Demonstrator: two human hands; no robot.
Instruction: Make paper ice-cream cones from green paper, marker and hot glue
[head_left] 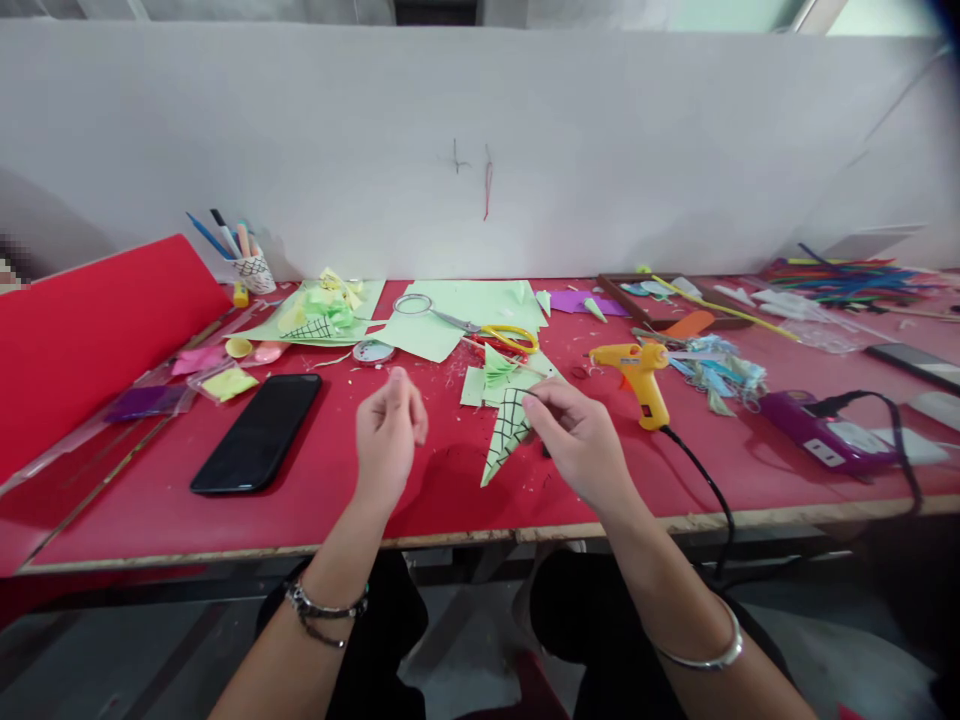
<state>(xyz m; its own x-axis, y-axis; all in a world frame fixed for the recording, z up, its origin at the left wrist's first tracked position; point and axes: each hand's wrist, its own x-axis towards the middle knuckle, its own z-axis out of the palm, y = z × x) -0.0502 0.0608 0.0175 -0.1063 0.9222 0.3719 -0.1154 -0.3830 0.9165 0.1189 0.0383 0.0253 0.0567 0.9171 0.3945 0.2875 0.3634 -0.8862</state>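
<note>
My right hand (576, 436) pinches the upper edge of a pale green paper cone (507, 430) drawn with black crossing lines, its tip pointing down toward the table front. Pleated green paper (498, 368) shows at or just behind the cone's mouth; I cannot tell whether it is attached. Level with the cone but apart from it, my left hand (388, 428) is closed with its fingertips pressed together; anything in them is hidden. Behind the cone lie yellow-handled scissors (510, 338). To the right rests a yellow hot glue gun (637, 380) with a black cord.
A black phone (257, 432) lies left of my left hand. Green paper sheets (420, 335), a finished-looking cone with ruffled paper (322, 308) and a pen cup (253, 270) stand toward the white partition (337, 150). At right are a purple power strip (829, 435) and coloured pipe cleaners (847, 285).
</note>
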